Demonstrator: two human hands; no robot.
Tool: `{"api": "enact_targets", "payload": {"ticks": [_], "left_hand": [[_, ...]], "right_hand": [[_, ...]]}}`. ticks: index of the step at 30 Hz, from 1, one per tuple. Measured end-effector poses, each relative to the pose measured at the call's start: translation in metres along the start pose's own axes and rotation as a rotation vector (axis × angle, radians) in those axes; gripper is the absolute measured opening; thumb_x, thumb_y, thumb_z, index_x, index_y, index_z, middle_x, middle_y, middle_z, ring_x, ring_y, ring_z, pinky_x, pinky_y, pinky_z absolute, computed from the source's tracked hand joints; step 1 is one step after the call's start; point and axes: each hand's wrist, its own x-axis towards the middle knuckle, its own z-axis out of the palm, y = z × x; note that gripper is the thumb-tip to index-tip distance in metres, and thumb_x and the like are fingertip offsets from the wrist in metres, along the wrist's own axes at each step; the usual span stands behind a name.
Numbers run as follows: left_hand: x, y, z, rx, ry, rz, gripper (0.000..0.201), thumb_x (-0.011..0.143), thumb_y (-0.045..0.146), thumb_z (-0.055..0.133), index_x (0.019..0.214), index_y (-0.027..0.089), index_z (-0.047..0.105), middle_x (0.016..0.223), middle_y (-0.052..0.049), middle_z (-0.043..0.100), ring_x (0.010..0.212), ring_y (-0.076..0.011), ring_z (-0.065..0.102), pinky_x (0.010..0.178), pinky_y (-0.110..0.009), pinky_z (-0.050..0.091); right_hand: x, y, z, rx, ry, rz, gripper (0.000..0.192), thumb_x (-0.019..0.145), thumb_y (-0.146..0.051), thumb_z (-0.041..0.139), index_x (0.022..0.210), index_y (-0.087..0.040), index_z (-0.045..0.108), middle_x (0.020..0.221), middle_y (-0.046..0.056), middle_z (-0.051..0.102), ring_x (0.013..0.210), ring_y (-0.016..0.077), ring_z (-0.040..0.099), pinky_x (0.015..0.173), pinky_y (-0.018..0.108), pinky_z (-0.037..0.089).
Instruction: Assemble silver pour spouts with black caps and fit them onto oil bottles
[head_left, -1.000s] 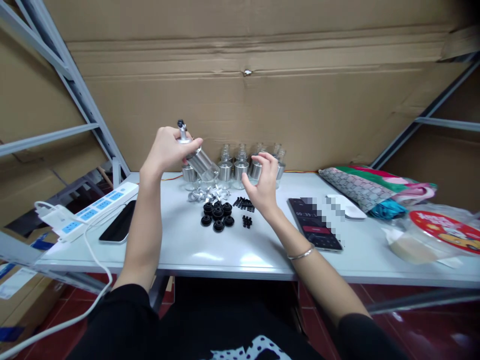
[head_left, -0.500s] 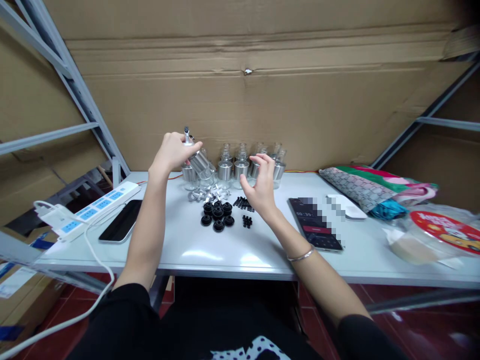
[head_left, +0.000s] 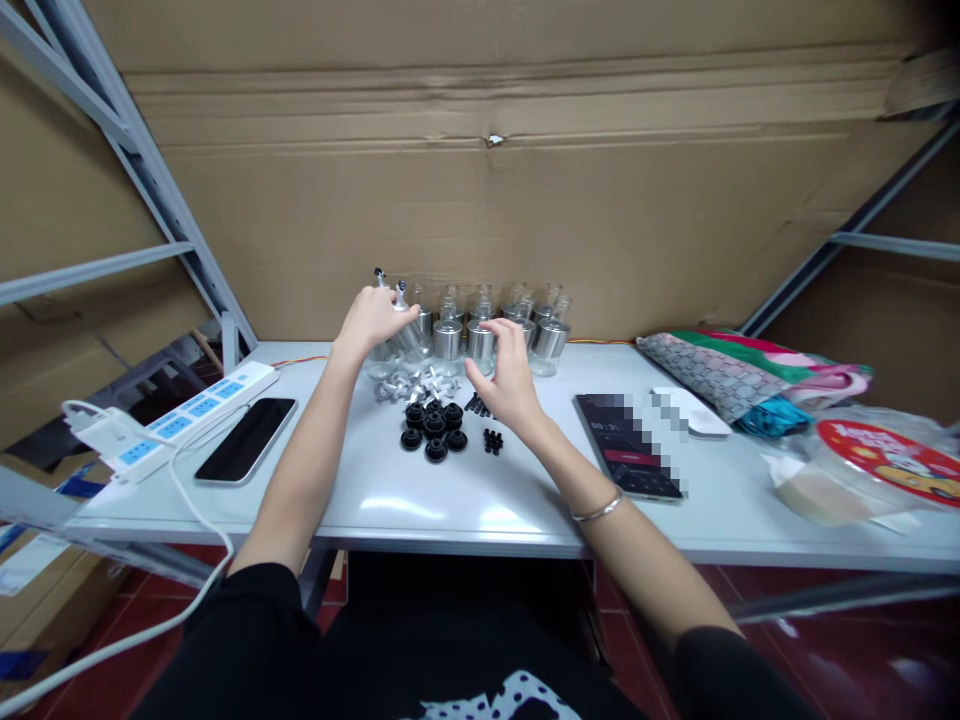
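Note:
My left hand grips a small glass bottle with a silver collar and nozzle, set down at the left end of a row of similar bottles along the back of the white table. Over the table in front of that row hovers my right hand, fingers spread and holding nothing. Just below it lie small black screws, black rubber caps and silver metal parts.
A black phone and a white power strip lie at the left. A second phone with a timer, a white mouse, folded cloth and plastic bags fill the right. Cardboard walls stand behind.
My left hand has lowered the bottle from mid-air, tilted, to the left end of the row on the table. My right hand shifted slightly left and down.

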Motion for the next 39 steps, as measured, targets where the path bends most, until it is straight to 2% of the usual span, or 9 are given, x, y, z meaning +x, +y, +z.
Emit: {"api": "enact_targets", "payload": {"ticks": [9,17,22,24,26,30,33,36,39], "left_hand": [[0.003,0.003,0.023,0.127,-0.069,0.046,0.034,0.079,0.044,0.052,0.074,0.013,0.066,0.068,-0.011,0.064,0.074,-0.0228,0.061,0.073,-0.031,0.046],[0.011,-0.008,0.044,0.105,-0.077,0.178,0.032,0.079,0.042,0.057,0.079,0.011,0.063,0.112,-0.014,0.054,0.094,-0.0237,0.059,0.089,-0.034,0.045],[0.009,-0.011,0.033,0.004,-0.040,0.218,0.028,0.079,0.039,0.059,0.083,0.012,0.064,0.116,-0.011,0.051,0.099,-0.0209,0.057,0.092,-0.032,0.043],[0.005,-0.004,0.018,0.002,-0.035,0.216,0.028,0.079,0.039,0.058,0.083,0.013,0.064,0.115,-0.010,0.054,0.097,-0.0203,0.057,0.090,-0.032,0.043],[-0.002,0.008,0.001,0.037,-0.067,0.188,0.027,0.079,0.039,0.057,0.082,0.013,0.065,0.099,-0.008,0.061,0.090,-0.0202,0.058,0.084,-0.032,0.044],[-0.021,0.042,-0.018,0.105,-0.281,0.253,0.023,0.076,0.037,0.059,0.081,0.015,0.065,0.078,-0.005,0.065,0.075,-0.0180,0.058,0.069,-0.027,0.044],[-0.035,0.064,-0.012,0.255,-0.394,0.352,0.012,0.076,0.020,0.056,0.082,0.015,0.065,0.077,-0.007,0.066,0.075,-0.0189,0.061,0.062,-0.025,0.041],[-0.043,0.075,0.002,0.380,-0.395,0.383,0.023,0.079,0.007,0.045,0.089,0.012,0.065,0.083,-0.013,0.067,0.082,-0.0227,0.064,0.064,-0.027,0.042],[-0.044,0.077,0.013,0.439,-0.430,0.375,0.028,0.076,0.001,0.042,0.089,0.012,0.065,0.086,-0.013,0.067,0.086,-0.0236,0.065,0.067,-0.027,0.043]], "right_hand": [[-0.001,-0.001,0.002,0.002,-0.043,-0.010,0.041,0.078,-0.022,0.054,0.117,-0.019,0.044,0.119,0.014,0.046,0.119,0.0263,0.044,0.103,0.046,0.037],[-0.002,-0.001,0.003,0.005,-0.062,-0.002,0.040,0.078,-0.022,0.053,0.117,-0.018,0.045,0.119,0.015,0.045,0.119,0.0269,0.044,0.103,0.046,0.037],[-0.001,0.000,0.003,0.011,-0.055,-0.008,0.039,0.078,-0.022,0.054,0.116,-0.017,0.046,0.119,0.015,0.046,0.118,0.0265,0.044,0.102,0.044,0.037],[0.000,0.000,0.001,0.020,-0.047,-0.009,0.036,0.079,-0.022,0.052,0.115,-0.018,0.047,0.118,0.014,0.047,0.116,0.0261,0.046,0.101,0.044,0.037],[0.002,-0.001,-0.001,0.028,-0.028,-0.014,0.031,0.082,-0.023,0.051,0.113,-0.018,0.049,0.116,0.014,0.049,0.115,0.0255,0.047,0.100,0.044,0.038],[0.005,-0.003,-0.006,0.028,0.002,-0.036,0.024,0.087,-0.031,0.047,0.108,-0.020,0.053,0.109,0.011,0.057,0.108,0.0245,0.051,0.095,0.042,0.041],[0.005,-0.004,-0.008,0.046,-0.063,0.069,0.026,0.087,-0.039,0.049,0.104,-0.020,0.055,0.085,0.005,0.063,0.085,0.0208,0.058,0.080,0.035,0.045],[0.005,-0.005,-0.009,0.095,-0.140,0.228,0.027,0.084,-0.043,0.053,0.095,-0.019,0.059,0.062,-0.001,0.057,0.059,0.0146,0.054,0.064,0.027,0.042],[0.006,-0.004,-0.008,0.149,-0.157,0.288,0.025,0.078,-0.042,0.060,0.085,-0.018,0.061,0.056,-0.003,0.054,0.055,0.0129,0.051,0.060,0.025,0.040]]}}
